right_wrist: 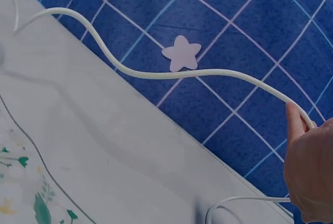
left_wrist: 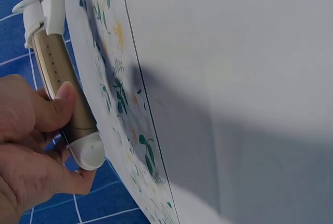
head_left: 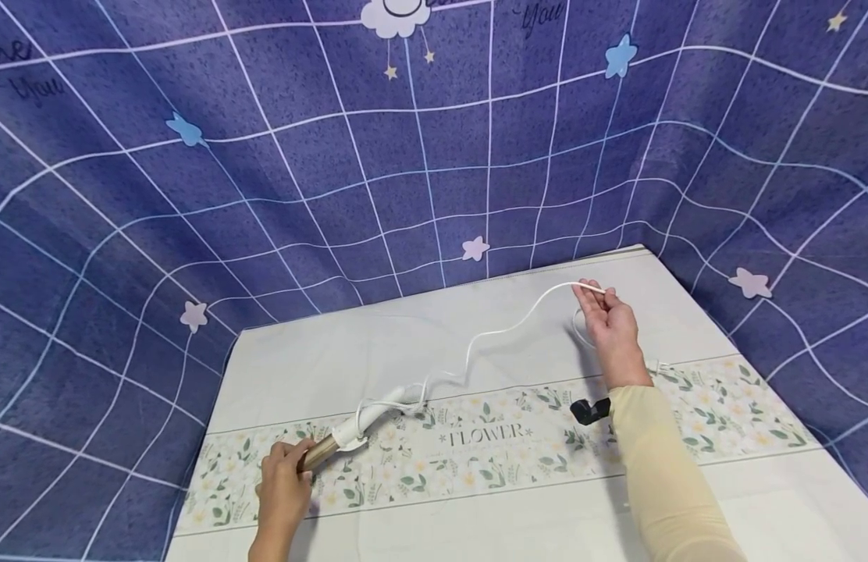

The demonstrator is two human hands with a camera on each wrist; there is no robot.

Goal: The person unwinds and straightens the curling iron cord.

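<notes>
My left hand point(head_left: 284, 485) grips the gold barrel of a white-and-gold hair iron point(head_left: 351, 428), which lies at a slant over the left part of the table. In the left wrist view, the thumb and fingers hold the gold barrel point(left_wrist: 65, 73) close to its white end cap point(left_wrist: 87, 152). White cord is looped loosely about the iron's white handle. Toward the back right, my right hand point(head_left: 612, 332) is raised and holds the white power cord point(head_left: 507, 329) between thumb and fingers. The cord runs in a wavy line from hand to handle, with a further loop hanging below the hand.
A white table covering point(head_left: 420, 336) with a floral band lies beneath. The cord's plug point(head_left: 659, 367) is by the right wrist, and a black object point(head_left: 588, 411) sits at the right sleeve. Blue gridded cloth point(head_left: 434, 156) with stars surrounds the table's back and sides.
</notes>
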